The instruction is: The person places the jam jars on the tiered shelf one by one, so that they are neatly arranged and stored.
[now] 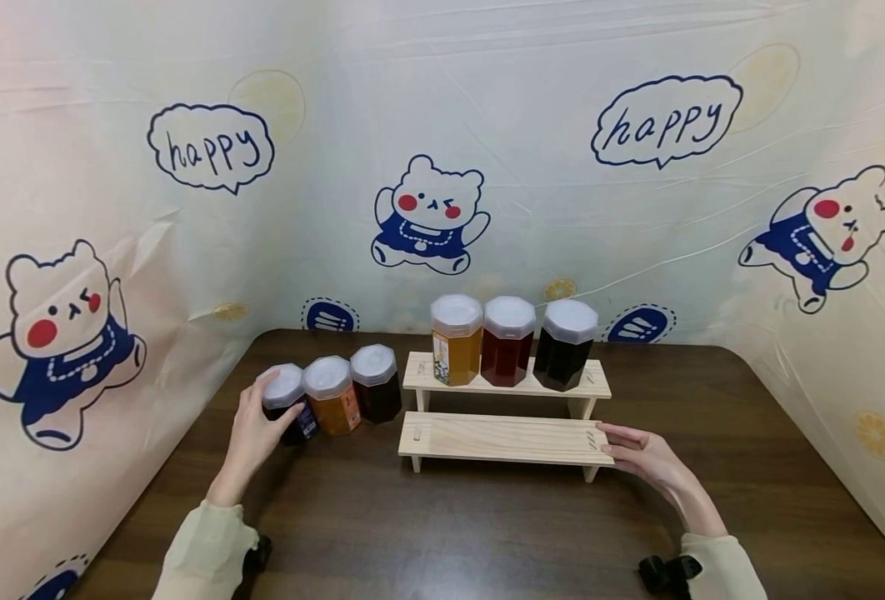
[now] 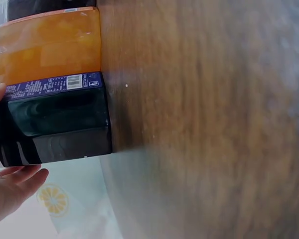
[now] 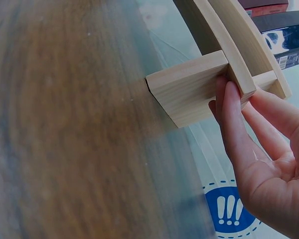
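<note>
At the left of the table my left hand [image 1: 253, 427] grips a dark jar [image 1: 296, 429] with a white lid and a purple label, thumb on one side and fingers on the other. The jar [image 2: 60, 117] stands upright on the table. Beside it are an orange jar [image 1: 333, 408] and another dark jar [image 1: 379, 396]. My right hand [image 1: 651, 458] pinches the right end of the front, lower step of a two-step wooden rack [image 1: 502, 437]; its thumb and fingers meet the board's corner [image 3: 244, 84] in the right wrist view.
On the rack's raised back step [image 1: 412, 375] stand an amber jar [image 1: 459, 354], a red-brown jar [image 1: 506, 354] and a dark jar [image 1: 562, 358], all white-lidded. A printed cloth [image 1: 322, 125] rises behind and beside the brown wooden table [image 1: 427, 542].
</note>
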Demonstrator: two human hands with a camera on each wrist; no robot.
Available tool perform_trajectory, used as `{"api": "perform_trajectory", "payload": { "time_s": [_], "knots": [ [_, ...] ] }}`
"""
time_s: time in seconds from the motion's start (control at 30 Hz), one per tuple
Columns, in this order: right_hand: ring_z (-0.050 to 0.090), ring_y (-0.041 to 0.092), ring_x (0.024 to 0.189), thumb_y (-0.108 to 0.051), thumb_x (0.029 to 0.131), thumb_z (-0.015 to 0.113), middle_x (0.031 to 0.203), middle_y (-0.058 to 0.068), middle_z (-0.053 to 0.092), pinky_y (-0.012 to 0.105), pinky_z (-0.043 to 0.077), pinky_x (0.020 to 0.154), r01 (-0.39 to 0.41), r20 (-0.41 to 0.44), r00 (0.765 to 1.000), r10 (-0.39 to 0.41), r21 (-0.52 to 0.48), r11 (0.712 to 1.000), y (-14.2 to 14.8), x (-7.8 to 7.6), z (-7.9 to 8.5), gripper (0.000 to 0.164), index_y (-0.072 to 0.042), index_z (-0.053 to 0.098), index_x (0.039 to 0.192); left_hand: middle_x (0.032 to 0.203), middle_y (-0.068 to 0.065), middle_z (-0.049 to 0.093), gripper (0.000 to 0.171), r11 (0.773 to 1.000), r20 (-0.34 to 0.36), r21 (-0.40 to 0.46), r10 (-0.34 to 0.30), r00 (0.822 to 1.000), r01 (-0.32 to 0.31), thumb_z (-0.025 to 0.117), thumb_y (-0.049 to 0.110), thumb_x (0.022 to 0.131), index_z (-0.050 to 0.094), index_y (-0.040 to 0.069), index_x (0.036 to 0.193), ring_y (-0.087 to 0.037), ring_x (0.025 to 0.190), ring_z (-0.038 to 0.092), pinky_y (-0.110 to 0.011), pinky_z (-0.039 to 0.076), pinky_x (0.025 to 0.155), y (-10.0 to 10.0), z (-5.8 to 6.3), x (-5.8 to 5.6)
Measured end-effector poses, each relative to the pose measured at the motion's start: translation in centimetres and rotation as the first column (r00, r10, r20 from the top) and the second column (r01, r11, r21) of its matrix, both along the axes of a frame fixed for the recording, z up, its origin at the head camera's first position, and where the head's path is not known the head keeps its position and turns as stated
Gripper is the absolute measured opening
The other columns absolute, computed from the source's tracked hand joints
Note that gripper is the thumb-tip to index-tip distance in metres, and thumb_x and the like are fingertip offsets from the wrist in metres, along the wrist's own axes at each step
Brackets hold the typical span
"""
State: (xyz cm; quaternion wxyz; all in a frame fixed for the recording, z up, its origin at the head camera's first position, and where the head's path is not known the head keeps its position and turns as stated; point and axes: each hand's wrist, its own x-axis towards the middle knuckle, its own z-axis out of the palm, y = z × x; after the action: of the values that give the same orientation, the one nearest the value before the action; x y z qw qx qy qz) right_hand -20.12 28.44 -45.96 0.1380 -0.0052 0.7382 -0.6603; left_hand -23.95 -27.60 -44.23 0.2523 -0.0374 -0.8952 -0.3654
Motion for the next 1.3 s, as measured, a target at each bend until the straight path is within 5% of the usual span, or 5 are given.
{"api": "perform_trajectory", "payload": {
  "time_s": [0.77, 1.3],
  "knots": [
    [0.056, 0.005, 0.095, -0.014, 0.083, 0.062, 0.131, 0.023, 0.039, 0.026, 0.047, 0.079, -0.002, -0.001, 1.000, 0.002, -0.007, 1.000, 0.0, 0.0, 0.0, 0.061, 0.008, 0.033, 0.131, 0.101, -0.022, 0.047, 0.061, 0.989, -0.004, 0.013, 0.146, 0.989, -0.146, 0.080, 0.017, 0.060, 0.052, 0.007, 0.114, -0.037, 0.092, 0.047, -0.052, 0.037, 0.074, 0.3, 0.3, 0.3],
    [0.056, 0.006, 0.095, -0.013, 0.083, 0.061, 0.130, 0.023, 0.040, 0.027, 0.047, 0.079, -0.016, -0.012, 1.000, 0.016, -0.011, 1.000, 0.2, -0.2, -0.4, 0.059, 0.009, 0.034, 0.131, 0.097, -0.018, 0.048, 0.059, 0.986, -0.002, -0.009, 0.168, 0.986, -0.168, 0.080, 0.022, 0.060, 0.054, 0.010, 0.112, -0.036, 0.087, 0.049, -0.051, 0.038, 0.070, 1.4, 1.3, 2.8]
  ]
}}
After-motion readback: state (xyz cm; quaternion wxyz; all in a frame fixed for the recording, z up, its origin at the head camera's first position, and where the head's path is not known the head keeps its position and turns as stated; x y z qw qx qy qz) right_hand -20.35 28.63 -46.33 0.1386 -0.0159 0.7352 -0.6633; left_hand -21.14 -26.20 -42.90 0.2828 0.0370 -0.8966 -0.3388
